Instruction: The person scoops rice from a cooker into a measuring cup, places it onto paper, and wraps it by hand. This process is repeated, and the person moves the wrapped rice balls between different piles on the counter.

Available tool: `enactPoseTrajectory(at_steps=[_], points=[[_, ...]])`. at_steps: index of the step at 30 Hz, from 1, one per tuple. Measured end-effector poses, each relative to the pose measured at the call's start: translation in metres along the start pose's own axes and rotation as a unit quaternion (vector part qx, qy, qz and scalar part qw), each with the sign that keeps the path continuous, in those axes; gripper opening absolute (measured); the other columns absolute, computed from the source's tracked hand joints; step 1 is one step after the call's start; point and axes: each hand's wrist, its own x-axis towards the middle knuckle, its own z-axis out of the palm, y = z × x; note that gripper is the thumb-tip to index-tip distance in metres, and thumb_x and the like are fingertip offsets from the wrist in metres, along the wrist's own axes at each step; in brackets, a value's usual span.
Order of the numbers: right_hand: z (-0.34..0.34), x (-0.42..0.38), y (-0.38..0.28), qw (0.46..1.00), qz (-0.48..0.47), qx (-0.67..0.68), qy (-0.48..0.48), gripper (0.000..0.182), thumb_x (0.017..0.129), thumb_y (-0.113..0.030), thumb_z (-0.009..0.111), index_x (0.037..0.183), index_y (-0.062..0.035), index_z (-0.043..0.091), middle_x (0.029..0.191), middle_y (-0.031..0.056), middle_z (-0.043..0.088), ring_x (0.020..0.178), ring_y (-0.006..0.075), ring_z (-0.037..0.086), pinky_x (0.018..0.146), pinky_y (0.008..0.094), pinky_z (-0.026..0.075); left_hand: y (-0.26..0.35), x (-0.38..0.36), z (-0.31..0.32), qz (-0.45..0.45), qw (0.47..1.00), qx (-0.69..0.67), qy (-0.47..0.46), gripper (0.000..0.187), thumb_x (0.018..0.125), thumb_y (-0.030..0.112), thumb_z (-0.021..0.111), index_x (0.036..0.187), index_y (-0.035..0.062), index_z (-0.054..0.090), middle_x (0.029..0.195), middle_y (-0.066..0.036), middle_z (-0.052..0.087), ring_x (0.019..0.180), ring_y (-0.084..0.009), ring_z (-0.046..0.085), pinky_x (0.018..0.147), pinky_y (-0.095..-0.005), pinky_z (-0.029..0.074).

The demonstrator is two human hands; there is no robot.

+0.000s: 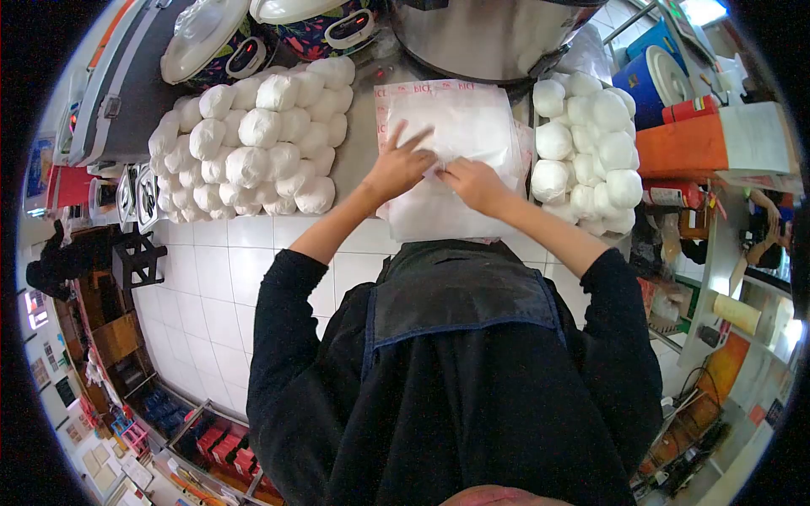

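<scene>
A stack of thin, translucent white plastic sheets or bags (447, 122) with red lettering along its edges lies on the counter in front of me. My left hand (403, 162) is over its middle, several fingers stretched out and spread, with the thumb side close to the fingertips of my other hand. My right hand (474, 182) rests on the plastic from the right, its fingers bent and pressed together at the top layer. Whether the plastic is folded between those fingertips is hard to make out.
White round bundles stand piled at left (253, 139) and right (591, 152) of the stack. Behind are a large metal pot (494, 38) and patterned cookers with white lids (207, 38). A blue bucket (650, 84) stands at right, above a white tiled floor (211, 287).
</scene>
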Motion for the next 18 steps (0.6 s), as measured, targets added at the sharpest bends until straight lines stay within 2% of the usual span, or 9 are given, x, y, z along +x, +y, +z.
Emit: enactPoseTrajectory(at_steps=[1, 3, 6, 10, 11, 12, 13, 15, 18], points=[[-0.005, -0.009, -0.008, 1.0, 0.0, -0.002, 0.001, 0.019, 0.075, -0.017, 0.059, 0.09, -0.0051, 0.059, 0.093, 0.0089, 0.059, 0.086, 0.0236, 0.057, 0.068, 0.0348, 0.048, -0.004, -0.008, 0.011, 0.001, 1.0, 0.002, 0.002, 0.043, 0.072, 0.021, 0.066, 0.114, 0.0152, 0.056, 0.116, -0.003, 0.055, 0.122, -0.0221, 0.04, 0.104, -0.0535, 0.019], [-0.02, -0.025, -0.019, 0.992, 0.0, -0.052, 0.119, 0.022, 0.076, -0.016, 0.055, 0.095, -0.0036, 0.059, 0.097, 0.0068, 0.057, 0.086, 0.022, 0.054, 0.07, 0.0306, 0.048, -0.011, -0.023, 0.034, 0.065, 0.968, -0.216, 0.112, 0.038, 0.074, 0.014, 0.064, 0.111, 0.011, 0.058, 0.11, -0.008, 0.058, 0.111, -0.0254, 0.051, 0.093, -0.043, 0.042], [0.011, -0.057, -0.002, 0.989, 0.026, -0.063, 0.133, 0.025, 0.076, -0.015, 0.055, 0.098, -0.0031, 0.058, 0.091, 0.0075, 0.057, 0.084, 0.0221, 0.054, 0.073, 0.0313, 0.046, -0.015, -0.043, 0.042, 0.07, 0.971, -0.195, 0.117, 0.037, 0.076, 0.016, 0.063, 0.112, 0.0092, 0.057, 0.112, -0.008, 0.056, 0.102, -0.0237, 0.055, 0.079, -0.0322, 0.05], [0.021, -0.054, 0.015, 0.995, 0.063, 0.011, 0.081, 0.022, 0.077, -0.014, 0.057, 0.096, -0.0013, 0.057, 0.089, 0.0103, 0.061, 0.087, 0.0256, 0.057, 0.073, 0.035, 0.047, -0.016, -0.049, 0.049, 0.053, 0.966, -0.223, 0.12, 0.039, 0.077, 0.012, 0.063, 0.115, 0.0076, 0.055, 0.102, -0.009, 0.061, 0.094, -0.0265, 0.059, 0.076, -0.0326, 0.051], [0.022, -0.047, 0.02, 0.994, 0.064, 0.009, 0.083, 0.022, 0.077, -0.014, 0.057, 0.096, -0.0013, 0.057, 0.089, 0.0103, 0.061, 0.087, 0.0256, 0.057, 0.073, 0.035, 0.047, -0.015, -0.043, 0.045, -0.021, 0.948, -0.297, 0.108, 0.039, 0.076, 0.01, 0.064, 0.113, 0.006, 0.055, 0.094, -0.01, 0.062, 0.088, -0.0268, 0.061, 0.075, -0.0323, 0.051], [0.023, -0.039, 0.024, 0.974, 0.18, 0.118, 0.072, 0.023, 0.075, -0.014, 0.06, 0.093, 0.0002, 0.056, 0.09, 0.0108, 0.062, 0.085, 0.0283, 0.059, 0.073, 0.0372, 0.048, -0.013, -0.039, 0.04, -0.096, 0.919, -0.37, 0.094, 0.038, 0.075, 0.009, 0.065, 0.111, 0.0043, 0.056, 0.087, -0.011, 0.064, 0.083, -0.027, 0.062, 0.073, -0.0319, 0.051], [0.024, -0.032, 0.028, 0.928, 0.292, 0.224, 0.058, 0.025, 0.073, -0.014, 0.063, 0.091, 0.0017, 0.056, 0.09, 0.0113, 0.063, 0.083, 0.031, 0.061, 0.072, 0.0394, 0.048, -0.013, -0.032, 0.037, -0.095, 0.92, -0.37, 0.092, 0.038, 0.075, 0.009, 0.065, 0.111, 0.0043, 0.056, 0.087, -0.011, 0.064, 0.083, -0.027, 0.062, 0.073, -0.0319, 0.051], [0.014, -0.012, 0.03, 0.915, 0.354, 0.191, 0.015, 0.027, 0.072, -0.014, 0.064, 0.091, 0.0015, 0.054, 0.089, 0.0125, 0.063, 0.082, 0.0342, 0.06, 0.072, 0.0405, 0.048, -0.025, -0.012, 0.039, -0.26, 0.843, -0.47, 0.002, 0.043, 0.068, 0.014, 0.071, 0.107, 0.0018, 0.055, 0.075, -0.013, 0.064, 0.075, -0.0259, 0.064, 0.07, -0.0306, 0.051], [-0.009, 0.025, 0.034, 0.888, 0.441, 0.103, -0.08, 0.032, 0.064, -0.015, 0.07, 0.089, -0.0008, 0.055, 0.088, 0.014, 0.063, 0.08, 0.037, 0.06, 0.074, 0.0404, 0.048, -0.047, 0.025, 0.035, -0.319, 0.864, -0.34, -0.191, 0.056, 0.055, 0.021, 0.079, 0.1, 0.0013, 0.053, 0.078, -0.014, 0.064, 0.075, -0.024, 0.063, 0.067, -0.0337, 0.05]])
